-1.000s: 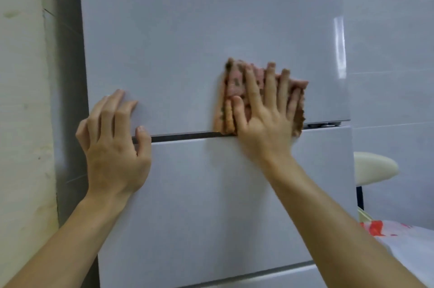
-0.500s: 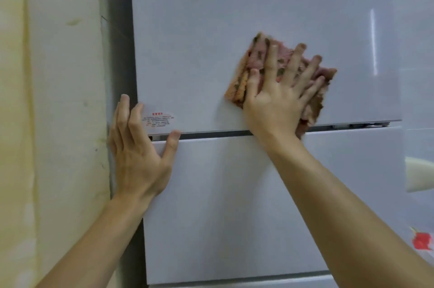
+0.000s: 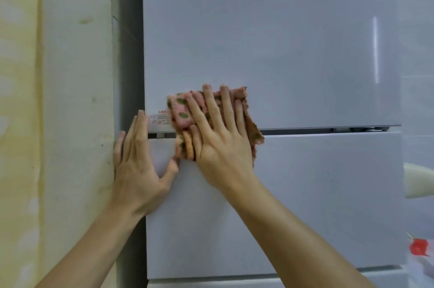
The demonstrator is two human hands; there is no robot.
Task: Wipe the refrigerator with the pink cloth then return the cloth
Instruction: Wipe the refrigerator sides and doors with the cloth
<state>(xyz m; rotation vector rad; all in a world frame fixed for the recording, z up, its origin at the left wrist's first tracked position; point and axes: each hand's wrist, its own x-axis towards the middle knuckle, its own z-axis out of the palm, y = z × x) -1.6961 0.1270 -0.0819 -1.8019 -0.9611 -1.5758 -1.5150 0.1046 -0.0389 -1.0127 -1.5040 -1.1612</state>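
- Your right hand [image 3: 220, 144] presses the pink cloth [image 3: 182, 111] flat, fingers straight and spread, over the refrigerator [image 3: 281, 52] door seam near its left edge
- Your left hand [image 3: 138, 170] lies flat on that edge, holding nothing

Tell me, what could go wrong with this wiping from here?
1. The right hand only presses the pink cloth flat against the refrigerator; if the pressure eases, the cloth may slide off and drop.
2. The cloth overlaps the gap between the two door panels, so a fold might catch there.
3. It reaches the printed label beside the left hand; rubbing could lift the label's edge.
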